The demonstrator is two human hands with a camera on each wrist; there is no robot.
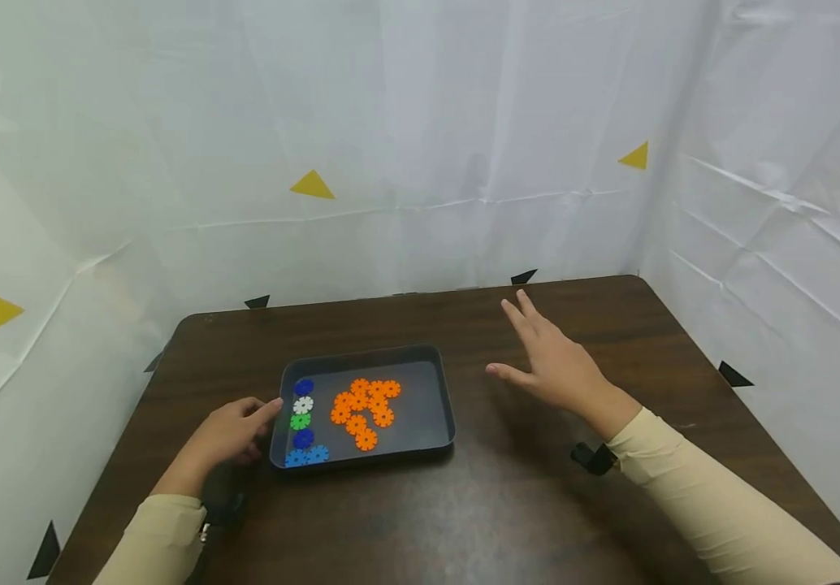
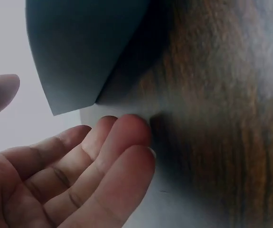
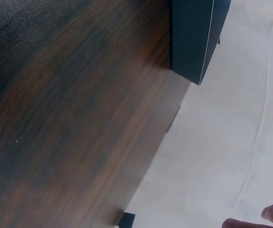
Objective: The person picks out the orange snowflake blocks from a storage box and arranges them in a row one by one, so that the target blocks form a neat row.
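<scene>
A dark grey tray [image 1: 438,382] sits on the brown table [image 1: 464,504]. It holds a cluster of orange gear-shaped discs [image 1: 363,408] and, along its left side, blue [image 1: 304,387], white [image 1: 303,405] and green [image 1: 300,422] discs. My left hand [image 1: 233,431] rests on the table at the tray's left edge, fingers loosely bent, thumb tip near the rim; the left wrist view shows the fingers [image 2: 122,137] by the tray's corner [image 2: 79,57]. My right hand [image 1: 547,361] hovers open to the right of the tray, fingers spread, holding nothing.
White sheeting with yellow triangle marks [image 1: 312,185] walls the table on three sides. Black triangle markers [image 1: 733,374] sit at the table edges. Bare tabletop lies in front of and to the right of the tray. The right wrist view shows the tray's corner [image 3: 193,42].
</scene>
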